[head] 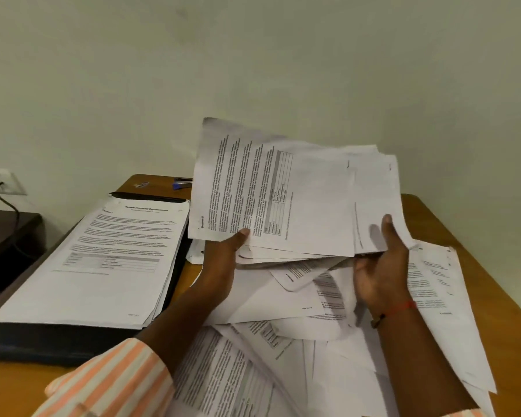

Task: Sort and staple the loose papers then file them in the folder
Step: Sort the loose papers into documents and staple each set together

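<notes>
While a fanned bundle of white printed paper sheets [283,200] is held off the desk, tilted with its far edge highest, the sorting step is judged to be in hand; no stapling can be confirmed. The bundle is pinched at its near edge by both hands: the left hand [223,254] has its thumb laid on the top sheet, and the right hand [379,266] has its thumb raised against the sheets. The sheets are thin, limp and uneven at the edges, so squaring them is judged to be called for next, with care that none slips from the fan. Directly below the grip, and spreading toward the person, a loose heap of crumpled and overlapping white printed pages [283,341] is seen. To the left of the grip, a neat stack of printed pages [103,251] lies on a flat black folder [57,344]. Beyond the left grip, a small blue-and-black object [182,183] is seen; whether it is the stapler cannot be told. Everything is borne by a smooth brown wooden table [487,281].
</notes>
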Tool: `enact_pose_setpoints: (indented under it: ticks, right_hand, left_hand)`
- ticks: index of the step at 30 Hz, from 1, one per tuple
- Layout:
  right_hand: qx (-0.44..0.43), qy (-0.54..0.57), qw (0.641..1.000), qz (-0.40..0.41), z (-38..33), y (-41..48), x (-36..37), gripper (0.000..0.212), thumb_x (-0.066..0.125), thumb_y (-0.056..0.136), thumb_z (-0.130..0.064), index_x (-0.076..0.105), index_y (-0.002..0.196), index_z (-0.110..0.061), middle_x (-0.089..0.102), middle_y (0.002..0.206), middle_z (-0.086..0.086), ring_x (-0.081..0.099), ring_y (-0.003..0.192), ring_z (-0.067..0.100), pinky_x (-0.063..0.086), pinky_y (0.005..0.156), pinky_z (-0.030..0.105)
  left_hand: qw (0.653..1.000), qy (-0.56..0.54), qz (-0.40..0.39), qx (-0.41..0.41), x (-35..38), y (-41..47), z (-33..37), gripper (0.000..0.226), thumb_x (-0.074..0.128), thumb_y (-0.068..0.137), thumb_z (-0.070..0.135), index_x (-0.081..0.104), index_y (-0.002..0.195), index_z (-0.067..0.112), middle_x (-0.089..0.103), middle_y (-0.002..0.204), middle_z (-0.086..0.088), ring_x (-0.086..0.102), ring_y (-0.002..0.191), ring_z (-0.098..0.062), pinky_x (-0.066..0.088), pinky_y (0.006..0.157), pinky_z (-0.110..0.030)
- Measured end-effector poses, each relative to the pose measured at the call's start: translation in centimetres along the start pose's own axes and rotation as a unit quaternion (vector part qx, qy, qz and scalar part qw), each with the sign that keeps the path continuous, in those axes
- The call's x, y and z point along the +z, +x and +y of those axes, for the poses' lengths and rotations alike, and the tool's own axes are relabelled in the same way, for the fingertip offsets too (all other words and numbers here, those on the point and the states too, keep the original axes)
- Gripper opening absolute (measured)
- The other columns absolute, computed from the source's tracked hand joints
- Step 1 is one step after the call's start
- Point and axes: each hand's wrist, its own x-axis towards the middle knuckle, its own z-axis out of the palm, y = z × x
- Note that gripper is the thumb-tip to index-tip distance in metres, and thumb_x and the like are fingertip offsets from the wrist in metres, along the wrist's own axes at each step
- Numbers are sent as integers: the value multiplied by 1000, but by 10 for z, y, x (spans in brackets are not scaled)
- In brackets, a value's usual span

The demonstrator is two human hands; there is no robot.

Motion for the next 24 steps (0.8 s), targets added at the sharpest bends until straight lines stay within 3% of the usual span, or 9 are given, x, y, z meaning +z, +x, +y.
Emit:
enact_pose_setpoints:
  ticks: [2, 4, 7, 10, 14, 19, 22, 24]
  right_hand:
    - [-23, -64, 997, 34, -11, 9, -10, 72, 85, 73, -50, 63, 134, -17, 69, 129, 8, 65, 120, 30, 49, 104, 56]
    - [-20, -144, 988, 51, -21, 15, -19, 83, 91, 60, -53, 64, 130, -17, 72, 122, 9, 68, 114, 33, 55, 95, 57]
    - [44, -260, 964, -19, -22, 15, -24, 59, 86, 77, -27, 63, 130, -15, 74, 117, 9, 72, 106, 32, 57, 91, 53]
    - [25, -341, 939, -43, -7, 11, -22, 54, 86, 75, -6, 65, 124, -13, 76, 113, 6, 73, 102, 28, 58, 91, 54]
    - [-7, -294, 956, -3, 7, 7, -17, 47, 81, 80, -2, 66, 121, -18, 76, 112, 3, 73, 103, 28, 59, 88, 52]
    - [113, -239, 964, -40, 4, -11, 0, 40, 71, 87, 0, 66, 124, -14, 76, 112, 8, 73, 100, 33, 60, 79, 55]
    - [197, -327, 911, -152, -14, -25, 7, 38, 71, 88, -4, 66, 125, -11, 75, 112, 12, 73, 100, 34, 61, 79, 51]
    - [261, -417, 834, -250, -27, -34, 6, 38, 75, 85, -15, 66, 122, -12, 75, 109, 18, 75, 90, 35, 63, 69, 42]
  left_hand:
    - [1000, 17, -3, 1, -6, 5, 3, 74, 73, 85, 5, 45, 148, 32, 62, 139, 9, 57, 130, -17, 42, 113, -52]
    - [999, 29, -8, 9, -8, 7, 9, 67, 72, 87, 3, 50, 146, 27, 65, 136, 6, 61, 127, -19, 46, 109, -52]
    - [1000, 19, -19, 4, -5, 5, 18, 50, 72, 90, 5, 60, 137, 19, 70, 128, 0, 66, 120, -23, 51, 103, -50]
    - [999, -30, -22, -11, -3, 1, 25, 42, 69, 93, 13, 61, 135, 16, 70, 127, -6, 66, 119, -26, 51, 102, -48]
    - [994, -64, -87, -25, -1, -1, 22, 51, 67, 94, 21, 52, 142, 15, 63, 137, -13, 60, 127, -33, 47, 105, -53]
    - [996, 25, -59, -60, 6, -3, 2, 54, 76, 86, 8, 55, 135, 19, 67, 132, -1, 64, 122, -22, 57, 93, -37]
    - [995, 80, -28, -50, 4, 0, -5, 59, 78, 86, 5, 53, 136, 24, 64, 133, 5, 62, 124, -19, 57, 96, -40]
    - [994, 94, -25, -49, 3, 1, -6, 62, 80, 83, 8, 53, 136, 25, 64, 134, 6, 61, 124, -20, 56, 99, -46]
